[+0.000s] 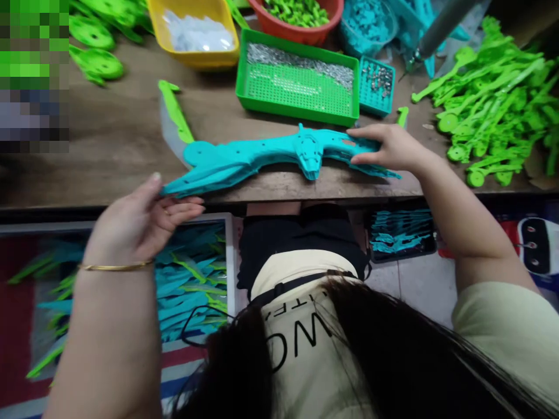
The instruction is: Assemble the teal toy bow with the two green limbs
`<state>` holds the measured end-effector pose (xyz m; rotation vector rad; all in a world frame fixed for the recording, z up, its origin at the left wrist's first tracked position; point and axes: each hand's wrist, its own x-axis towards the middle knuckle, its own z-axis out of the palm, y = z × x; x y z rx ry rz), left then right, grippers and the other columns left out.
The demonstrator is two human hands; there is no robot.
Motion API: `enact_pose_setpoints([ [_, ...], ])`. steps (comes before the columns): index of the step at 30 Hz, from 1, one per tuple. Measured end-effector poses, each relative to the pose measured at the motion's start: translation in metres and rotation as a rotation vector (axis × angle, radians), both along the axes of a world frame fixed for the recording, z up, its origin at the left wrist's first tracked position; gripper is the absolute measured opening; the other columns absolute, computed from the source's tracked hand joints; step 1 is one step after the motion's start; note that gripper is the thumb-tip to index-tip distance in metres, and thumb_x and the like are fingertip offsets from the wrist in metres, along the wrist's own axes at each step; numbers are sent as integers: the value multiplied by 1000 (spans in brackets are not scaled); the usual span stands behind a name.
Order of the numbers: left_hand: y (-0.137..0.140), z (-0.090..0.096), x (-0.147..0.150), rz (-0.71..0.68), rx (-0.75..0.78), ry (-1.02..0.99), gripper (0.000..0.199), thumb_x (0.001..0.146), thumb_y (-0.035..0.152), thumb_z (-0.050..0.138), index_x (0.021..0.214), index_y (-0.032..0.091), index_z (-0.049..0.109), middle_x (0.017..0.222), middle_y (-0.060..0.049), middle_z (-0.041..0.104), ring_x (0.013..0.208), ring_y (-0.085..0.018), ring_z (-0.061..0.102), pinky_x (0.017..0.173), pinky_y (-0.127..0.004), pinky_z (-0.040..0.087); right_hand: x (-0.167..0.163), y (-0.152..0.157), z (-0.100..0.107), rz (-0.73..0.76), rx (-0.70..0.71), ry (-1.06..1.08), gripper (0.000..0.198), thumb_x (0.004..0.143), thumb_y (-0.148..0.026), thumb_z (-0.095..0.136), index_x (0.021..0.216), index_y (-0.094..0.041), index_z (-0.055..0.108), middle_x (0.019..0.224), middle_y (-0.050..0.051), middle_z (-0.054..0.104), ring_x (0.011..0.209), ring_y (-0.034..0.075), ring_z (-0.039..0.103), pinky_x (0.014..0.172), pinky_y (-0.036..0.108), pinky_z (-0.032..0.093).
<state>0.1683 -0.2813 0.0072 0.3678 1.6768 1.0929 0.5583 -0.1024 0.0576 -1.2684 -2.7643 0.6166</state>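
A long turquoise plastic piece shaped like a toy bow [271, 150] lies across the front of the workbench, with a raised block at its middle. My left hand [146, 218] pinches its left tip, thumb above and fingers below, just past the bench edge. My right hand [388, 148] grips its right part between thumb and fingers, hiding some of that end. A bright green arm with a translucent strip [177, 116] sticks up and back from the left side. Behind my right hand a small green tip [402, 116] shows.
Behind the bow stand a green tray of metal pins [297, 110], a small turquoise tray of screws [376, 105], a yellow bin [196, 58] and a red basin [297, 32]. A screwdriver [437, 38] hangs at right, near piled green parts [493, 110]. Below left sits a white-rimmed crate [230, 262].
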Motion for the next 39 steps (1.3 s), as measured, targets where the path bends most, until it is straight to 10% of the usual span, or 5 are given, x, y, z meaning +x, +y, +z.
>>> enact_pose_setpoints([
  [7, 2, -1, 9, 56, 22, 82, 19, 79, 31, 66, 71, 20, 54, 64, 3, 60, 63, -11, 60, 87, -31, 57, 4, 6, 4, 1, -35, -19, 67, 77, -61, 63, 137, -32, 52, 137, 1, 59, 126, 32, 52, 107, 51, 41],
  [39, 1, -12, 24, 175, 220, -209, 39, 97, 39, 39, 85, 12, 64, 76, -6, 70, 66, -15, 69, 64, -24, 59, 4, 3, 17, 38, 102, -37, 63, 77, -60, 67, 128, -23, 62, 126, 7, 67, 116, 32, 63, 100, 47, 48],
])
